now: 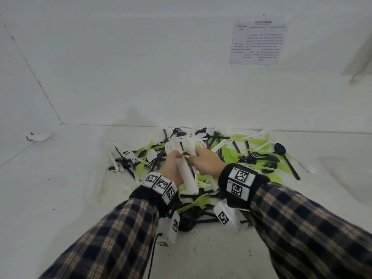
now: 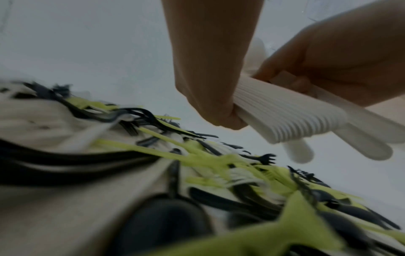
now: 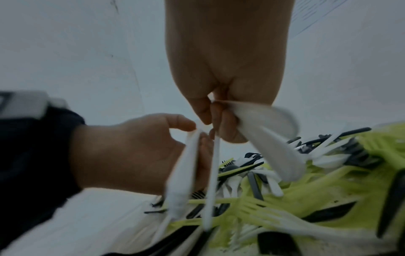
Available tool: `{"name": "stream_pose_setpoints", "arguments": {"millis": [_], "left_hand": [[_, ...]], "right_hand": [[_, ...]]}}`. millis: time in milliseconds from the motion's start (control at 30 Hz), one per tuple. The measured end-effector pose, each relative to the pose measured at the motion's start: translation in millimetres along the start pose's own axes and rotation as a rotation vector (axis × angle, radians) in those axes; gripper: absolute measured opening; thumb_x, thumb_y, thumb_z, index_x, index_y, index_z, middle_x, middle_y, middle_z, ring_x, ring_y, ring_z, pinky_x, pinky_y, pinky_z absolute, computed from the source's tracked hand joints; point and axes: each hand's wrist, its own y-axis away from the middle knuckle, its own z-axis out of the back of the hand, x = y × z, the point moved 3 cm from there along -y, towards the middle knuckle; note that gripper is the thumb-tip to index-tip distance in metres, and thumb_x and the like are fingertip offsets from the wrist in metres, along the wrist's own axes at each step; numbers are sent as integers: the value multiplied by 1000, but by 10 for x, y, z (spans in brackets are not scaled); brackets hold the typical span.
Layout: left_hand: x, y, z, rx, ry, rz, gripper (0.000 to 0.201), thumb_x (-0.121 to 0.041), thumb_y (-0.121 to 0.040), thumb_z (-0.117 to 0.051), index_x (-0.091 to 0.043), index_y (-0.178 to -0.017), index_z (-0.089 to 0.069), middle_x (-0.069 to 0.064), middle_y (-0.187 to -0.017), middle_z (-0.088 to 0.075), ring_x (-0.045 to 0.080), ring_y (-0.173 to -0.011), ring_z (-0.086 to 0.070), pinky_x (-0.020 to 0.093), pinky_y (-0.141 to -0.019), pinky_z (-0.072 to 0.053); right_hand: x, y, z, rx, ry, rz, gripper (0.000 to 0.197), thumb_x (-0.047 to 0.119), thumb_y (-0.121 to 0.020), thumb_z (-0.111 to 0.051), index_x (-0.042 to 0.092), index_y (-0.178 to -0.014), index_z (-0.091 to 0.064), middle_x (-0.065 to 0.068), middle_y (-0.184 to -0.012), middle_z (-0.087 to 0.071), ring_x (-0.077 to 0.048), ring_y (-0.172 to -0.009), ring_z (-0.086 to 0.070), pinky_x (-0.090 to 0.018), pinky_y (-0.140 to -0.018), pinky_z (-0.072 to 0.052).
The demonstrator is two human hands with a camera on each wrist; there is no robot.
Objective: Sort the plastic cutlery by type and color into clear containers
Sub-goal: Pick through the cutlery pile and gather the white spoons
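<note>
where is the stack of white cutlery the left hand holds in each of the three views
Head: the white stack is at centre, gripped by the left hand, just above the wrist markers.
Left wrist: right of centre, handle ends fanned towards the lower right.
Right wrist: left of centre, seen edge-on and blurred.
Shared landmark: the green, black and white cutlery pile below it.

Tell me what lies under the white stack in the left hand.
Under the white stack, gripped by the left hand, lie green forks and black cutlery of the pile. The surface beneath is covered.
</note>
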Motion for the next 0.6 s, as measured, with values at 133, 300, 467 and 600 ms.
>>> {"name": "stream_pose_setpoints", "arguments": {"millis": [133, 300, 467, 600], "left_hand": [[141, -72, -155, 20, -86, -1, 30, -32, -82, -46, -7, -98, -52, 14, -89, -58, 35, -88, -59, 37, -76, -53], [196, 93, -410, 149, 19, 62, 25, -9, -91, -25, -6, -106, -46, 3, -53, -60, 13, -50, -56, 22, -50, -44], [223, 139, -499, 170, -3, 26, 29, -5, -90, -25, -2, -82, -52, 9, -68, -49, 15, -53, -52, 28, -55, -40], [246, 220, -558, 170, -2, 30, 32, -4, -90, -26, -1, -75, -54, 12, -69, -53, 22, -66, -49, 32, -64, -40]], "right_hand": [[-129, 108, 69, -15, -20, -18, 18, 18, -92, -47, 9, -77, -44, -5, -70, -46, -17, -56, -44, -29, -53, -39], [-283, 232, 197, -110, -87, -13, 26, 10, -89, -49, 7, -115, -43, -3, -87, -52, -17, -75, -50, -17, -53, -34], [-363, 338, 187, -195, -10, 92, 7, 11, -91, -50, 5, -91, -49, -9, -76, -53, -21, -71, -47, -22, -51, -29], [-388, 380, 190, -255, 31, 129, 17, 9, -92, -49, 4, -76, -51, -4, -64, -44, -17, -64, -40, -23, -56, -25]]}}
